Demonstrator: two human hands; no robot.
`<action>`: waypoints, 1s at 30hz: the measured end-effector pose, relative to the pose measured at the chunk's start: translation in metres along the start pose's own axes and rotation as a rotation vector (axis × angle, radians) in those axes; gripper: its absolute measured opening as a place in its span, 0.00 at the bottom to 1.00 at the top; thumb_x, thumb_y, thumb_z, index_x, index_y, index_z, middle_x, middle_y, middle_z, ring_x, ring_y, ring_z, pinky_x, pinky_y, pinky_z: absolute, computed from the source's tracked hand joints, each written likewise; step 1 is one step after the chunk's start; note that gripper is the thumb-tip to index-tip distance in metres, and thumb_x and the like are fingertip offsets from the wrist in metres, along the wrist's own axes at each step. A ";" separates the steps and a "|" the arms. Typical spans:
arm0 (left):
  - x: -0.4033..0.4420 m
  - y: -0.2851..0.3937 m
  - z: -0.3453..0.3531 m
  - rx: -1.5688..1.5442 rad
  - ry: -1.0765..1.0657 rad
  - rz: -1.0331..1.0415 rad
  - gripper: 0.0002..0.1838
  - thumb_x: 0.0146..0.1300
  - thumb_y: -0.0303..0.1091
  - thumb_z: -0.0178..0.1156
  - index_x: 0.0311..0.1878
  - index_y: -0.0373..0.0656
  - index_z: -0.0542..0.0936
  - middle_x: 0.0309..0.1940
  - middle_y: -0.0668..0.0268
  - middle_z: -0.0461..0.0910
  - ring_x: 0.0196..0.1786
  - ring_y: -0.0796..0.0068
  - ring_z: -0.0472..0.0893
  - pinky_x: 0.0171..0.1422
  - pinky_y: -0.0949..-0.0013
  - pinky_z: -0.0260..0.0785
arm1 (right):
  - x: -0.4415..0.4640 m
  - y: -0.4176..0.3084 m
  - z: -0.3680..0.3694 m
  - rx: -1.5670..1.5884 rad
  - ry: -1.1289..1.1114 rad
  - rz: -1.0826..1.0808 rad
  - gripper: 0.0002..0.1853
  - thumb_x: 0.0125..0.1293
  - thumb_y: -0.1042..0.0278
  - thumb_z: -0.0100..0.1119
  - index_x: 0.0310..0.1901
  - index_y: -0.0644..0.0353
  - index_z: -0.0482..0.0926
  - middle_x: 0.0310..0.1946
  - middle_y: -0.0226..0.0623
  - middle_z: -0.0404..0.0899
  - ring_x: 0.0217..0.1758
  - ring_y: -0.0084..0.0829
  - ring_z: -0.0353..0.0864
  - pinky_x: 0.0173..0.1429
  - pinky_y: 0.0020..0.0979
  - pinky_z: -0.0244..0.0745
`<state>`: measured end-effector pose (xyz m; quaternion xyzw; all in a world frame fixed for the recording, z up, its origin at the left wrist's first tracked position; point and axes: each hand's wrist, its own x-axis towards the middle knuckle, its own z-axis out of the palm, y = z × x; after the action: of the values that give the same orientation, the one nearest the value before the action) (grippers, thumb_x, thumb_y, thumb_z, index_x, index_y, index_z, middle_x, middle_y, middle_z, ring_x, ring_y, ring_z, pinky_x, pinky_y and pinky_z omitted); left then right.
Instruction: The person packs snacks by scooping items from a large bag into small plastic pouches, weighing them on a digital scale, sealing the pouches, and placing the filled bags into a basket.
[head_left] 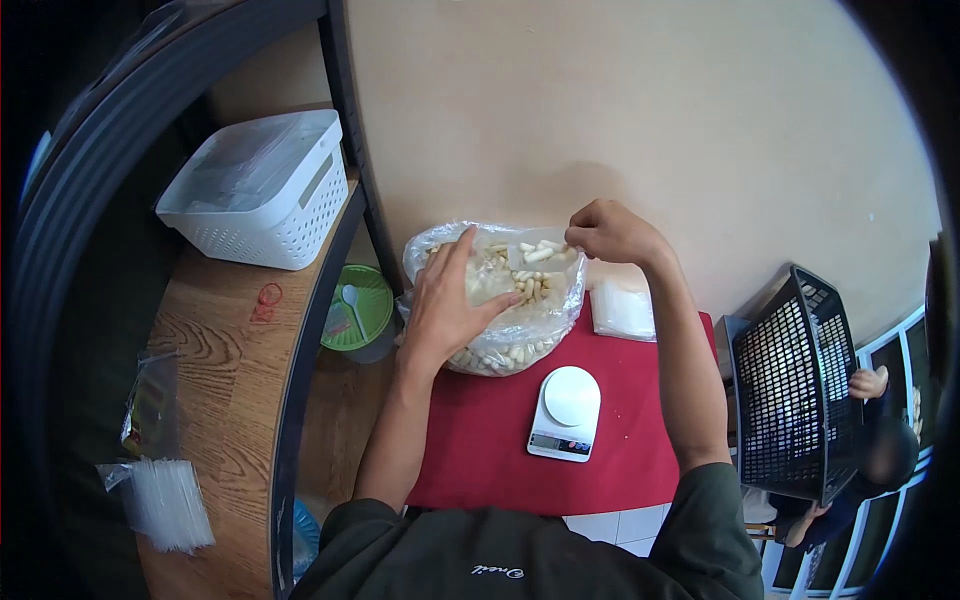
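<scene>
A large clear plastic bag point(505, 345) full of short, pale, stick-like pieces stands at the back of the red-covered table. My left hand point(447, 305) is over the left side of its mouth, with thumb and fingers spread and nothing visibly held. On the opposite side, my right hand point(612, 232) is closed around the end of what looks like a translucent scoop point(543, 266). Several white pieces point(540, 252) lie in it, above the bag's contents. The grip itself is hidden behind my knuckles. In front of the bag sits a white digital scale point(567, 415) with a round platform.
A stack of clear bags point(623, 312) lies right of the big bag. Left, a wooden shelf point(235, 350) carries a white basket point(255, 190) and plastic packets point(168, 505). A green-lidded bin point(360, 310) stands below. At right, a person point(868, 440) is beside a black crate point(790, 390).
</scene>
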<state>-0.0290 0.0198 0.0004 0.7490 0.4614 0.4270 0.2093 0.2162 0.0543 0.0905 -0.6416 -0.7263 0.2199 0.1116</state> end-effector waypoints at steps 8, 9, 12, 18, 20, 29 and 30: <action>0.010 0.011 0.020 -0.040 -0.135 0.019 0.55 0.47 0.47 0.79 0.74 0.34 0.59 0.57 0.46 0.76 0.63 0.51 0.75 0.69 0.50 0.64 | -0.003 -0.035 0.001 -0.383 0.034 -0.074 0.11 0.56 0.66 0.60 0.27 0.66 0.84 0.25 0.53 0.82 0.32 0.50 0.83 0.41 0.45 0.77; 0.009 0.012 0.021 -0.035 -0.147 0.003 0.55 0.47 0.46 0.79 0.74 0.35 0.59 0.57 0.46 0.76 0.63 0.51 0.75 0.69 0.50 0.64 | -0.002 -0.039 0.003 -0.383 0.038 -0.073 0.11 0.56 0.66 0.60 0.27 0.66 0.84 0.25 0.53 0.82 0.32 0.50 0.83 0.41 0.45 0.77; 0.010 0.007 0.024 -0.044 -0.129 -0.021 0.55 0.47 0.46 0.79 0.74 0.35 0.59 0.57 0.46 0.75 0.62 0.51 0.75 0.69 0.50 0.64 | -0.006 -0.049 0.011 -0.418 0.136 -0.148 0.09 0.56 0.67 0.65 0.26 0.65 0.84 0.25 0.50 0.82 0.32 0.49 0.84 0.41 0.45 0.78; 0.009 0.001 0.027 -0.086 0.052 -0.016 0.55 0.44 0.42 0.82 0.73 0.39 0.61 0.52 0.49 0.77 0.55 0.55 0.78 0.62 0.56 0.70 | -0.018 -0.070 0.017 -0.577 0.400 -0.315 0.07 0.56 0.68 0.69 0.26 0.62 0.84 0.25 0.44 0.82 0.33 0.46 0.83 0.42 0.42 0.76; 0.011 0.001 0.025 -0.113 0.071 -0.033 0.54 0.44 0.41 0.82 0.73 0.39 0.62 0.52 0.50 0.78 0.55 0.55 0.78 0.62 0.56 0.70 | -0.020 -0.072 0.016 -0.553 0.440 -0.308 0.08 0.56 0.66 0.69 0.26 0.61 0.83 0.25 0.43 0.82 0.33 0.45 0.82 0.42 0.40 0.75; -0.014 -0.026 -0.010 -0.418 0.168 -0.094 0.49 0.50 0.37 0.78 0.72 0.35 0.61 0.50 0.54 0.78 0.52 0.67 0.78 0.58 0.61 0.72 | -0.007 -0.021 0.037 -0.499 0.447 -0.143 0.11 0.55 0.63 0.70 0.27 0.61 0.83 0.28 0.44 0.83 0.33 0.46 0.83 0.39 0.45 0.77; -0.024 -0.032 -0.014 -0.616 0.236 -0.056 0.46 0.54 0.39 0.75 0.72 0.36 0.60 0.50 0.55 0.77 0.52 0.68 0.77 0.59 0.61 0.71 | -0.005 -0.015 0.048 -0.497 0.448 -0.140 0.11 0.55 0.63 0.70 0.27 0.61 0.83 0.28 0.44 0.83 0.33 0.46 0.83 0.39 0.45 0.77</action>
<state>-0.0621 0.0138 -0.0254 0.5830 0.3520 0.6244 0.3826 0.1818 0.0401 0.0559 -0.6302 -0.7575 -0.1183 0.1232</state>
